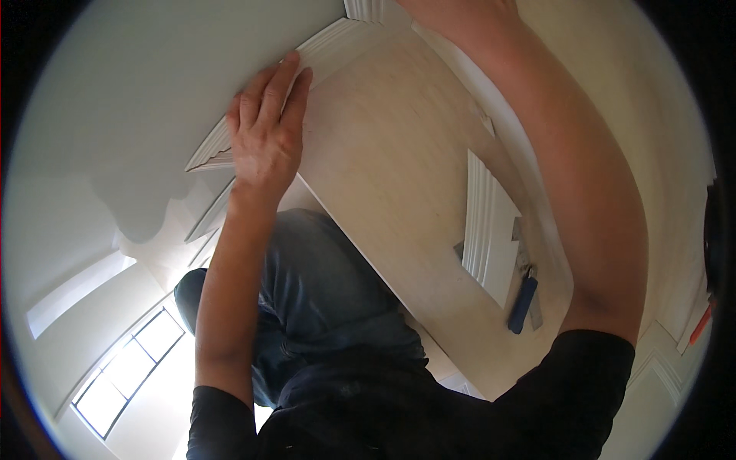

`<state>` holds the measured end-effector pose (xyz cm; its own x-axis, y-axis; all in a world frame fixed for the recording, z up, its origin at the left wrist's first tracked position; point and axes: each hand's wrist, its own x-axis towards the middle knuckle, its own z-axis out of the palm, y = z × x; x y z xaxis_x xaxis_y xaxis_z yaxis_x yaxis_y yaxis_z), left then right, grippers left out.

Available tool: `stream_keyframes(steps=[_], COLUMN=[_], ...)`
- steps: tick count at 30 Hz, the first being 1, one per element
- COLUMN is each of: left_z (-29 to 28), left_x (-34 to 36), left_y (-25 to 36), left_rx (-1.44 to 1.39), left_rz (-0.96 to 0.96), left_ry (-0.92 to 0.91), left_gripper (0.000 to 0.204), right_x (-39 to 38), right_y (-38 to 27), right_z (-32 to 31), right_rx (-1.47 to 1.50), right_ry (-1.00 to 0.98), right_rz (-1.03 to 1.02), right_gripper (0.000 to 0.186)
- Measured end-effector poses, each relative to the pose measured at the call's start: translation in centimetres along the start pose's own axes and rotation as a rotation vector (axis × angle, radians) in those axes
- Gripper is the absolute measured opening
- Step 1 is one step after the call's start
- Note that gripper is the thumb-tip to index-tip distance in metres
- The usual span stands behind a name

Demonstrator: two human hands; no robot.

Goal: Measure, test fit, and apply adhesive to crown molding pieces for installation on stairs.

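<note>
My left hand point(264, 130) lies with fingers extended on a white grooved moulding point(330, 46) along the upper left edge of a pale wooden board point(364, 153). My right hand point(452, 11) reaches to the top edge beside the moulding's far end; its fingers are cut off by the picture's rim, so what it holds is unclear. A loose white moulding piece point(483, 230) rests on the board at right, over a metal tool partly hidden beneath it. A blue-handled tool point(522, 303) lies just below that piece.
My bent knee point(299, 261) is under my left arm, beside the board. A pale grey wall point(130, 92) borders the moulding on the left. A gridded window point(123, 368) shows at lower left. An orange-handled item point(699, 322) sits at the far right rim.
</note>
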<state>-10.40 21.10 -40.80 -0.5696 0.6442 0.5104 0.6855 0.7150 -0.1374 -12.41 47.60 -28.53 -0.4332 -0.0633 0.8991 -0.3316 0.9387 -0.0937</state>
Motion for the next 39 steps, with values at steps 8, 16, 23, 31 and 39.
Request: stream_keyframes(steps=[8,16,23,31,39], left_z=[0.6,1.4,0.9,-1.7,-9.2], left_x=[1.0,1.6,1.2,1.3,-8.6], left_y=[0.5,1.5,1.1,1.8,1.2], left_rx=[0.18,0.13,0.086,-0.115,-0.401], left_rz=[0.046,0.072,0.007,0.017,-0.072], left_ry=[0.02,0.066,-0.024,-0.063,-0.218], left_gripper=[0.051,0.052,0.055,0.05,0.051], right_x=[-0.3,0.0,0.1,0.0,0.0], right_y=[-0.1,0.1,-0.4,-0.5,-1.6], right_z=[1.2,-0.5,0.5,0.0,0.6], right_rx=[-0.038,-0.095,-0.029,-0.019,-0.053], right_ry=[0.049,-0.024,-0.02,-0.025,-0.121], right_rz=[0.041,0.034,0.051,0.043,0.152], right_gripper=[0.069,0.067,0.07,0.07,0.073])
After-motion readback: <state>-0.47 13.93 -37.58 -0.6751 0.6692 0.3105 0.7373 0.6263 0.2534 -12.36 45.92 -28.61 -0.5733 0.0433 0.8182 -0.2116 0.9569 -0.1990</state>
